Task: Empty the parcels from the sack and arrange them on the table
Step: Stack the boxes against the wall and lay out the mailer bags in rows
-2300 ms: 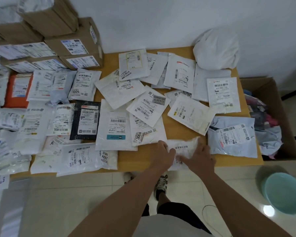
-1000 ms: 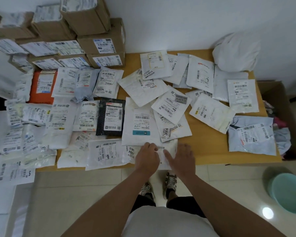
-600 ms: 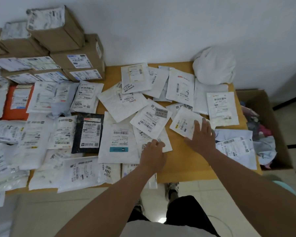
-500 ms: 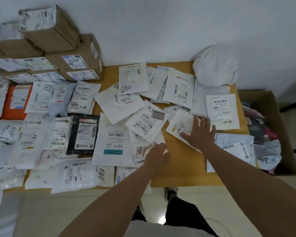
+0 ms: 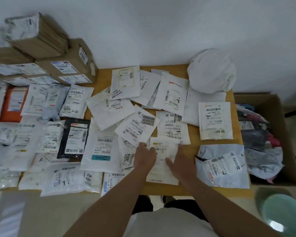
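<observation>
At the far left, brown boxes (image 5: 65,65) with labels stand piled against the wall. In front of them many parcels lie flat on the wooden table (image 5: 191,187): an orange parcel (image 5: 12,103), a white one marked 1004 (image 5: 75,101) and a black parcel (image 5: 73,139) beside it. Near the front edge lies a white parcel marked 2604 (image 5: 67,178).

In the middle, the left hand (image 5: 144,157) rests with straight, relaxed fingers on the left edge of a white parcel (image 5: 162,161), partly covering also the parcel marked 3004 (image 5: 127,156). The right hand (image 5: 182,162) presses flat on the right side of the same white parcel, fingers spread wide, holding nothing. This parcel lies flat on the table between the two hands, close to the front edge.

Behind it lie more white parcels, overlapping one another. To the right is a grey-blue parcel (image 5: 224,166), and at the back corner a crumpled white sack (image 5: 212,71) sits on the table. Beside the table stands an open cardboard box (image 5: 280,117) with clothes inside, and a green bowl (image 5: 284,214) on the floor.
</observation>
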Tool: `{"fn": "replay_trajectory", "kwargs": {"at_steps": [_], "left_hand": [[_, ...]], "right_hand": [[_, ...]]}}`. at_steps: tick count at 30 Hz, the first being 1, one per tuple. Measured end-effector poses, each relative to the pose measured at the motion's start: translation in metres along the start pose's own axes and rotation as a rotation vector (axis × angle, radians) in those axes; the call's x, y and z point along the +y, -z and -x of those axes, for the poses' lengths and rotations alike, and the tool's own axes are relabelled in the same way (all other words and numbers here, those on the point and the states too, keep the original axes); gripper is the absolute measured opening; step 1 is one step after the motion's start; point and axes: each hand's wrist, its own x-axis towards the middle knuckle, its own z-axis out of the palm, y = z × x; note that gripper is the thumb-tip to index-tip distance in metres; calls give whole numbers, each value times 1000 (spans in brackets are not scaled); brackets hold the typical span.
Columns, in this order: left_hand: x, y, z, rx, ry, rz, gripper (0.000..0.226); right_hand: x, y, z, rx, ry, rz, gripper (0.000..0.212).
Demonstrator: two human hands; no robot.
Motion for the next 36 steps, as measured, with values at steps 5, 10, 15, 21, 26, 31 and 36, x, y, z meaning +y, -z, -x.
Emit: {"fn": "replay_trajectory", "kwargs": {"at_steps": [5,10,15,21,26,31,36], "left_hand": [[-2,11,-8,138,-292,-251,33],[11,5,-17,92,-765,-487,46],[12,-25,-9,-172,-894,-724,70],[0,-35,-7,-125,-865,-828,83],[-17,-37,1,-120,-833,-879,87],[-20,-41,12,-107,-779,-923,86],[-16,-21,2,94,-778,-735,62]], "right_hand": [[18,5,-7,281,90,270,60],[78,30,-9,569,-264,236,63],[83,5,6,396,-174,281,74],[66,-3,13,411,-235,195,76],[62,-9,19,375,-244,196,76],[61,-18,25,314,-244,210,76],[46,0,23,370,-140,214,72]]}}
